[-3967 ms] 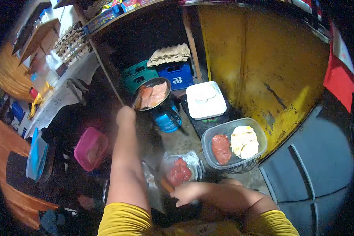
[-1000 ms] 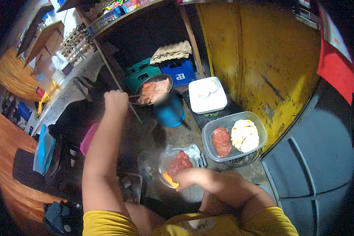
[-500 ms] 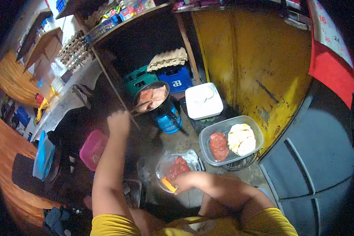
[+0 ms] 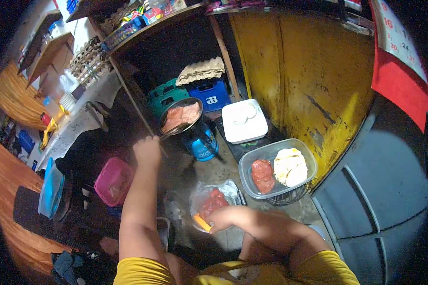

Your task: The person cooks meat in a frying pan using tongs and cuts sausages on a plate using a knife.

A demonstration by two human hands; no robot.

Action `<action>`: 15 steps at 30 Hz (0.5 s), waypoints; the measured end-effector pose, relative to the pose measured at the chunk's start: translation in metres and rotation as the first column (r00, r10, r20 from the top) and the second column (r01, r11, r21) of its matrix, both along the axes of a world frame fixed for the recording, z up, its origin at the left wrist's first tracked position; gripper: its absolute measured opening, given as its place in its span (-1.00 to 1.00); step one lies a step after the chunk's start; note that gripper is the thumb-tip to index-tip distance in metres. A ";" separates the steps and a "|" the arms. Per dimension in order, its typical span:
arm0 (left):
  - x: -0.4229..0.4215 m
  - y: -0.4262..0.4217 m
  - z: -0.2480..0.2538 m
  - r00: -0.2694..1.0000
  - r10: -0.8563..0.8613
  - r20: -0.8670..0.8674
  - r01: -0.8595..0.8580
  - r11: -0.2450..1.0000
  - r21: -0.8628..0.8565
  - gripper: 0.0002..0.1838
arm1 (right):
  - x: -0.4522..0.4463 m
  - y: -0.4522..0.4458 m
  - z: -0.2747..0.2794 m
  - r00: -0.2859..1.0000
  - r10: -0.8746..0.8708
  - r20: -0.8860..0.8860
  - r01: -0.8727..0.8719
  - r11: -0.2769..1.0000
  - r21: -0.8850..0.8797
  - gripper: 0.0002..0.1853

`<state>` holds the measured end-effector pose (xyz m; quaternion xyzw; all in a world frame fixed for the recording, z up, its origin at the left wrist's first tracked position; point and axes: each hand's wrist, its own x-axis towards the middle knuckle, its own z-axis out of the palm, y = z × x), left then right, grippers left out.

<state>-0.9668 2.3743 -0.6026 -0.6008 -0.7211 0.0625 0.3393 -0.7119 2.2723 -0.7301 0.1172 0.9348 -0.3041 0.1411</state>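
Yellow panel (image 4: 257,57) behind, concrete floor (image 4: 221,167) below. Looks partway: pan (image 4: 195,125) over blue canister (image 4: 201,147) holds pinkish meat slices (image 4: 182,116); red meat (image 4: 214,201) left in bowl (image 4: 193,204), reddish slab (image 4: 263,175) in clear tub (image 4: 268,152). Your left hand (image 4: 147,149) beside pan; can't tell what it grips. Your right hand (image 4: 222,218) pinches orange handle (image 4: 202,223) at bowl rim. Floor between canister and bowl gives room; tub edge near right forearm (image 4: 273,227).

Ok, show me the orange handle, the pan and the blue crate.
Orange handle (image 4: 202,223): head view, middle of exposed part.
Pan (image 4: 193,125): head view, lower-right inner edge.
Blue crate (image 4: 210,96): head view, front side.
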 end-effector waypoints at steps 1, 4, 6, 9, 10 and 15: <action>0.000 0.001 0.001 1.000 0.001 0.000 -0.001 1.000 0.000 -0.83 | -0.001 0.000 -0.001 1.000 0.001 0.000 -0.001 1.000 0.000 -0.47; -0.001 0.004 0.009 0.983 0.093 0.158 -0.098 0.995 0.020 -0.82 | -0.001 0.001 -0.001 1.000 0.005 0.022 -0.005 1.000 0.006 -0.47; -0.002 0.005 0.019 0.951 0.110 0.289 -0.121 0.992 0.023 -0.76 | -0.001 0.001 -0.006 1.000 0.025 -0.017 -0.025 0.999 0.026 -0.47; -0.007 0.013 0.041 0.892 0.188 0.411 -0.180 0.982 -0.059 -0.74 | -0.004 0.004 -0.019 0.996 0.035 -0.078 -0.033 0.999 0.026 -0.48; -0.008 0.014 0.048 0.860 0.228 0.456 -0.207 0.974 -0.096 -0.74 | -0.004 0.004 -0.022 0.996 0.035 -0.079 -0.033 0.999 0.023 -0.48; -0.046 0.024 0.049 0.818 0.198 0.540 -0.132 0.978 -0.159 -0.65 | -0.005 0.003 -0.013 1.000 0.017 -0.012 -0.018 0.999 -0.030 -0.49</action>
